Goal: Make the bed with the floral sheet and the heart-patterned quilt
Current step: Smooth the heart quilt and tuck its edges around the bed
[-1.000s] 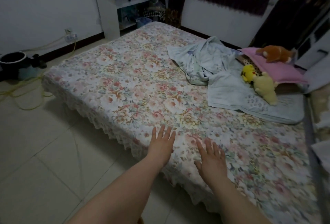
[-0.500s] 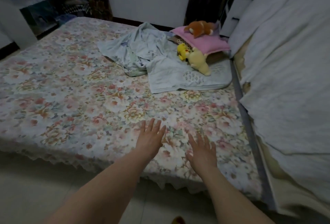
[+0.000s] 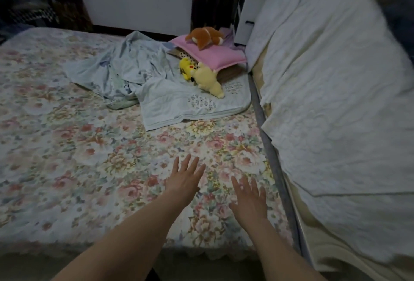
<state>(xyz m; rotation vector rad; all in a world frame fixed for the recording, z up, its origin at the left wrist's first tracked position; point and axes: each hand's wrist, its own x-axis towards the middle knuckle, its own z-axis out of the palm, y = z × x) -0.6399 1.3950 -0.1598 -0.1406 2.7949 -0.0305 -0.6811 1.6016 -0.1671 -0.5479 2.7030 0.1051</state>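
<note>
Your fingers (image 3: 193,164) on the left hand (image 3: 184,180) are straight and fanned slightly apart, holding nothing. Those of your right hand (image 3: 249,200) are likewise straight and spread, empty. Both palms face down over the floral sheet (image 3: 78,157), side by side but apart; whether they press on the cloth or hover just above it cannot be told.

Around your hands the sheet lies flat and bare. Its lace-trimmed near edge (image 3: 201,253) hangs over the side of the bed under your forearms. To your left the sheet runs wide and open to the frame's edge. To your right there is little room: a grey strip (image 3: 268,146) borders the sheet just beside your right hand, and beyond it a white textured cover (image 3: 336,101) rises over a second, higher surface.

The heart-patterned quilt (image 3: 174,101), pale blue, lies rumpled well ahead of your hands, in the far right part of the bed. Its near corner is spread flat and its left part is bunched in folds. On the quilt lie a yellow plush toy (image 3: 188,70) and a cream plush toy (image 3: 208,79), touching each other. Behind them a pink pillow (image 3: 212,56) sits tilted, with a brown plush toy (image 3: 206,37) on top. A white drawer unit (image 3: 251,11) stands past the pillow.
</note>
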